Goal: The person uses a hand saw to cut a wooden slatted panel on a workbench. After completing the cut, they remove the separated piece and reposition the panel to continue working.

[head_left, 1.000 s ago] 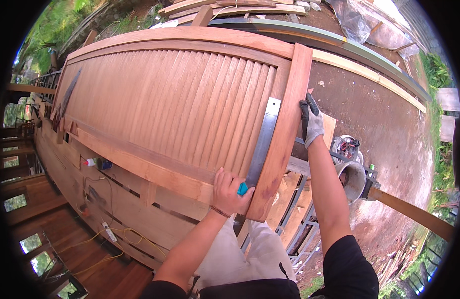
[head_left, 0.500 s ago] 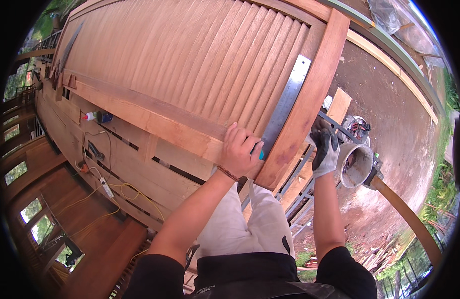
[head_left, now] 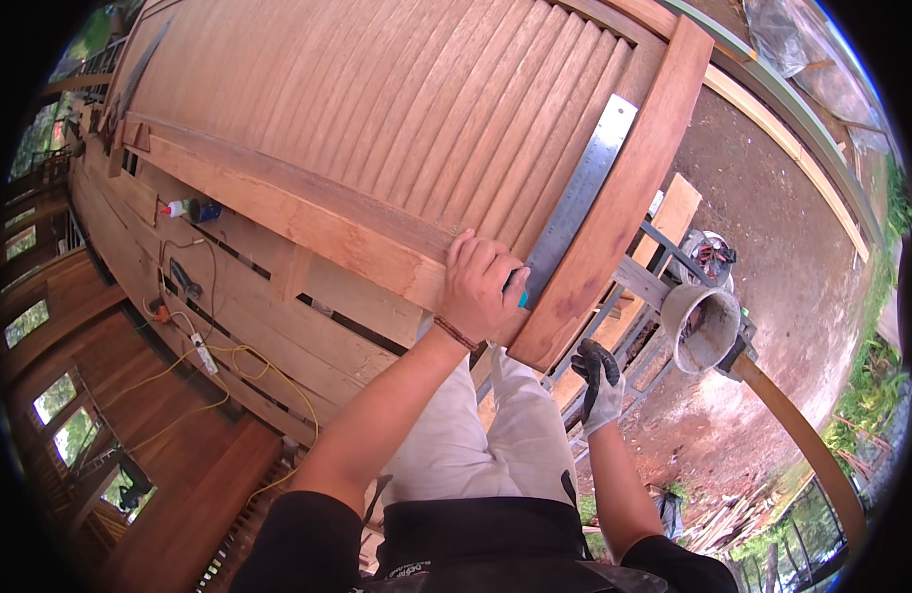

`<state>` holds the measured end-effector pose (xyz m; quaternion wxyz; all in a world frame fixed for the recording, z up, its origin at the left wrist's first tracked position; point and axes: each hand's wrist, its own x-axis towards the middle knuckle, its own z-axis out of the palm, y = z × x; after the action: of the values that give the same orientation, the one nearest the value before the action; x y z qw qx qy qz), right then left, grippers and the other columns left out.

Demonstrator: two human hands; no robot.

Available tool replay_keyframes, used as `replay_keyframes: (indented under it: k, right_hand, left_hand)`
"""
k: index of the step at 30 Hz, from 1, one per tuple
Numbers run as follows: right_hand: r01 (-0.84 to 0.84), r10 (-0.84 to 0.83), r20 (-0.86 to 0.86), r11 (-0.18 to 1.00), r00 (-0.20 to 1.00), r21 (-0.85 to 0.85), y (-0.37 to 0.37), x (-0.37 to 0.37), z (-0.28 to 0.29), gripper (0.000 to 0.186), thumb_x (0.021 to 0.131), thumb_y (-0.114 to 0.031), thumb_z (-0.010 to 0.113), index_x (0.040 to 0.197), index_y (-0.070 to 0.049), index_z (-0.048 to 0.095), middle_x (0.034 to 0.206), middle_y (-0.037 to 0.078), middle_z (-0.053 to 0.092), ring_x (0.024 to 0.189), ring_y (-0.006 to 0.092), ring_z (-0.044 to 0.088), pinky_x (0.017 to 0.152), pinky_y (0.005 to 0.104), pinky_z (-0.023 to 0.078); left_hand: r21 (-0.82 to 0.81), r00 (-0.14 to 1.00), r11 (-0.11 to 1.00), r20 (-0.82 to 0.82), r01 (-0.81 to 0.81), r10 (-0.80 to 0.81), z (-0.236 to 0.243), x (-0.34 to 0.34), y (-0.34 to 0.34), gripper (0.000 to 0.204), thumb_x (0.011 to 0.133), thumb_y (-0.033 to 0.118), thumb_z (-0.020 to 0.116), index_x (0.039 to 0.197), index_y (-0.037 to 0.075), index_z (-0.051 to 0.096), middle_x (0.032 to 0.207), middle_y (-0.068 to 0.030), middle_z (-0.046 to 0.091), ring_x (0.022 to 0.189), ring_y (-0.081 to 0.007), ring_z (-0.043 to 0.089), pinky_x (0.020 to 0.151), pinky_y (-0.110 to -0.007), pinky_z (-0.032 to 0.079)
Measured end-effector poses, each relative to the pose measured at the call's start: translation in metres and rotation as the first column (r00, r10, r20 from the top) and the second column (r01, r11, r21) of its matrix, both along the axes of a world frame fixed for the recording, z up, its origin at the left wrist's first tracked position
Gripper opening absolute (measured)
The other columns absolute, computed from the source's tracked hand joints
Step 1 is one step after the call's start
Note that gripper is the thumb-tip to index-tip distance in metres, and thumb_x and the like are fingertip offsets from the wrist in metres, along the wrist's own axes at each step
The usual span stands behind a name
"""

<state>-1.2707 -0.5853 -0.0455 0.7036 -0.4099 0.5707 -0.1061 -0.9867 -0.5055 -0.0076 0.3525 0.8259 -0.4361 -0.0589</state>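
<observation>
A wooden louvered panel (head_left: pixel 397 109) in a frame lies before me. Along its right end rail (head_left: pixel 614 208) runs a steel ruler blade (head_left: pixel 586 183) with a hole at its far end. My left hand (head_left: pixel 484 282), bare and with a beaded bracelet at the wrist, is closed at the blade's near end, by the panel's near corner. A bit of teal (head_left: pixel 524 298), seemingly the handle of a square, shows under its fingers. My right hand (head_left: pixel 598 383), in a grey and black glove, hangs off the panel's corner, fingers loosely bent and apart, nothing visible in it.
A grey bucket (head_left: pixel 700 329) stands to the right, near a metal frame (head_left: pixel 663 247) and a loose board (head_left: pixel 678 208). On the slatted bench (head_left: pixel 248 341) at left lie a glue bottle (head_left: pixel 175 209), a power strip (head_left: pixel 203 354) and yellow cords. A handsaw (head_left: pixel 145 67) rests at the far left.
My right hand has dropped toward me and left, away from the bucket. The view has shifted slightly; my left hand stays at the ruler's near end.
</observation>
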Motion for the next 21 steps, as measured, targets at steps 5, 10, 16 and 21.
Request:
replay_keyframes:
  k: [5,10,16,21]
  right_hand:
    - [-0.046,0.047,0.052,0.999,0.998,-0.025,0.003,0.006,-0.001,0.03,0.1,-0.016,0.058,0.123,0.004,0.063,0.112,0.013,0.069,0.091,0.0213,0.068,0.083,0.0337,0.056]
    - [-0.068,0.067,0.071,0.998,0.995,-0.001,0.02,0.01,0.001,0.03,0.101,-0.016,0.057,0.124,0.003,0.062,0.115,0.013,0.069,0.094,0.0212,0.068,0.085,0.033,0.055]
    - [-0.089,0.053,0.244,0.986,0.968,0.138,0.039,0.021,0.019,0.038,0.103,-0.029,0.052,0.125,0.003,0.058,0.105,0.014,0.069,0.093,0.0227,0.067,0.086,0.0352,0.054]
    - [-0.063,-0.027,0.353,0.968,0.935,0.243,0.059,0.001,0.008,0.048,0.103,-0.04,0.048,0.124,0.003,0.056,0.101,0.017,0.068,0.091,0.0272,0.068,0.085,0.0396,0.056]
  left_hand:
    - [-0.036,0.999,0.999,-0.003,0.033,-0.034,-0.003,0.003,0.001,0.012,0.081,0.017,0.073,0.085,0.009,0.065,0.09,-0.0094,0.057,0.091,-0.0305,0.058,0.099,-0.05,0.043]
    - [-0.051,0.999,0.998,-0.026,0.041,-0.043,-0.004,0.002,0.001,0.012,0.081,0.017,0.074,0.085,0.008,0.066,0.09,-0.0102,0.057,0.091,-0.0316,0.058,0.098,-0.051,0.043]
    - [-0.037,0.999,0.998,-0.015,0.051,-0.052,-0.003,0.002,0.0,0.013,0.082,0.018,0.073,0.085,0.007,0.066,0.089,-0.0112,0.055,0.09,-0.0336,0.057,0.095,-0.052,0.044]
    - [-0.034,0.998,0.998,0.001,0.06,-0.06,-0.003,0.001,-0.001,0.013,0.083,0.018,0.072,0.085,0.007,0.066,0.088,-0.0111,0.055,0.089,-0.0336,0.057,0.094,-0.052,0.045]
